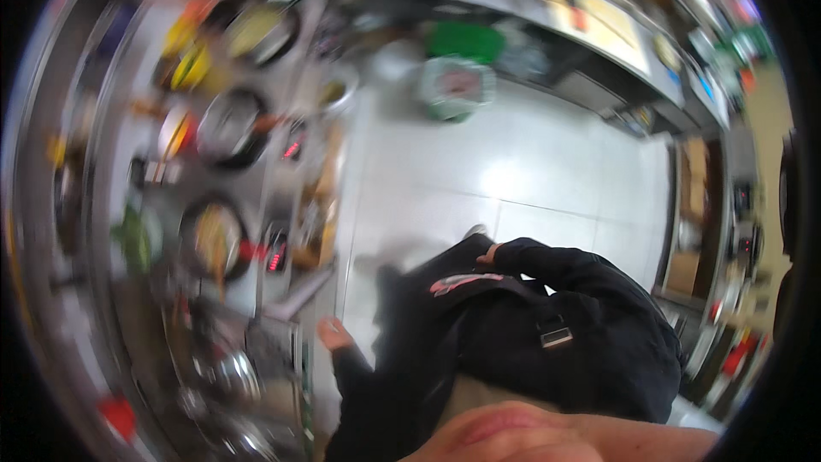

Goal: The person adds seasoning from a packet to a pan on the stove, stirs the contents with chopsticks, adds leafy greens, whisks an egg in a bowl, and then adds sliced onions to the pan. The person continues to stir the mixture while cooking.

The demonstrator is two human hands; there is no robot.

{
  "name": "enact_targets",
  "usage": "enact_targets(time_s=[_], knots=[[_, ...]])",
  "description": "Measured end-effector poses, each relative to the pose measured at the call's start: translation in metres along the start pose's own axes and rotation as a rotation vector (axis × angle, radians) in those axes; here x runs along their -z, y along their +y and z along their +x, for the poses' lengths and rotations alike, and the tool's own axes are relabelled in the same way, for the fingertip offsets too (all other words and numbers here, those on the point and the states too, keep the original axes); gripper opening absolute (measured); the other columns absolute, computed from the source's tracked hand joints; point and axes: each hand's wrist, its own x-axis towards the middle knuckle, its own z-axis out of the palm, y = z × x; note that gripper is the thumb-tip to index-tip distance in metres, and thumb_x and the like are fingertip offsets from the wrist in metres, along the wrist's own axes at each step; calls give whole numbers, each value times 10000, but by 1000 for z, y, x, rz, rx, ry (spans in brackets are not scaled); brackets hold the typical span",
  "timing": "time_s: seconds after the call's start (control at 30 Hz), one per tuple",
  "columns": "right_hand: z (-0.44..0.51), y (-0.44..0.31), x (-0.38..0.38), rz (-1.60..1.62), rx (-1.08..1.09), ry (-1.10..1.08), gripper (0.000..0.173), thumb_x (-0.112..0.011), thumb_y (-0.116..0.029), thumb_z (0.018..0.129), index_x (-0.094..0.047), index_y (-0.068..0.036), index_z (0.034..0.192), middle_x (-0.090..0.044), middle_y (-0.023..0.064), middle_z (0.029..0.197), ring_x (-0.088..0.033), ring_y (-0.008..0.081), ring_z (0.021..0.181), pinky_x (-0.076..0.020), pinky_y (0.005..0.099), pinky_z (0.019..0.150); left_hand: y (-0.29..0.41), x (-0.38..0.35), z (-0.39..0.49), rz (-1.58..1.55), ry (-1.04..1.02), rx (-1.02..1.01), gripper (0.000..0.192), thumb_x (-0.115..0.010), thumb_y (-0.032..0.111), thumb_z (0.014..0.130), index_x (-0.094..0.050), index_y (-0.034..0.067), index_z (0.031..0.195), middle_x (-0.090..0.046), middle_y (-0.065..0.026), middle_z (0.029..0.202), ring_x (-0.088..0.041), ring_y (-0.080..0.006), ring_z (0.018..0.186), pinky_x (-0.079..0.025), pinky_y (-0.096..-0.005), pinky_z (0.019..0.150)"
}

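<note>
My left hand [334, 333] hangs low beside the steel counter's front edge, below a frying pan with food [211, 237]. Nothing shows in it, but blur hides how its fingers lie. My right hand [489, 254] is near the front of my dark clothing, mostly hidden by the sleeve; what its fingers do cannot be made out. Farther up the counter sit a dark pan [229, 127] with a reddish-brown handle and a wide pan [260, 32] with pale yellow contents. Two controls with red lit displays [276, 253] are set along the counter front.
A lined bin [458, 86] with a green lid [465, 40] stands on the pale tiled floor [449, 160]. Beyond it runs a worktop with cutting boards [609, 22]. Shelving with boxes [685, 269] is at the right. Metal bowls [237, 372] lie lower left.
</note>
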Motion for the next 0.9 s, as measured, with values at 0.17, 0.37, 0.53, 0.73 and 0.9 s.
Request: enact_targets(time_s=[0.17, 0.37, 0.53, 0.73, 0.9], knots=[[-38, 134, 25, 232, -31, 123, 691, -593, -637, 800, -702, -43, 1135, -690, 232, 1091, -657, 378, 1060, -502, 461, 922, 168, -130, -18, -176, -667, -363, 115, -648, 202, 785, -654, 109, 852, -679, -156, 900, -640, -387, 873, -509, -501, 760], [-78, 300, 89, 558, -113, 233, 431, -749, -385, 705, -748, -44, 967, -723, 186, 980, -701, 326, 933, -553, 427, 814, 379, -198, 28, 213, -1007, -738, 167, -625, 278, 836, -679, 138, 908, -713, -104, 972, -663, -338, 976, -509, -469, 815], [-67, 426, 173, 778, -299, 558, 383, -665, -427, 828, -758, -57, 799, -716, 142, 763, -693, 332, 763, -545, 425, 769, 522, -250, 62, -116, -1038, -198, 489, -543, 429, 909, -710, -10, 773, -668, -151, 659, -651, -280, 685, -492, -413, 678], [-66, 584, 313, 946, -254, 1000, 375, -731, -430, 813, -738, -56, 789, -685, 162, 697, -672, 303, 648, -525, 416, 632, 830, -356, 87, -380, -787, -629, 171, -641, 194, 900, -703, 44, 957, -683, -180, 826, -671, -273, 820, -525, -380, 764], [-103, 636, 394, 934, -160, 1064, 312, -669, -369, 851, -709, -61, 814, -658, 153, 685, -659, 336, 676, -520, 433, 643, 1117, -393, 155, -562, -234, -984, 349, -689, 190, 829, -609, 2, 1112, -635, -196, 1092, -582, -394, 1040, -458, -472, 937]])
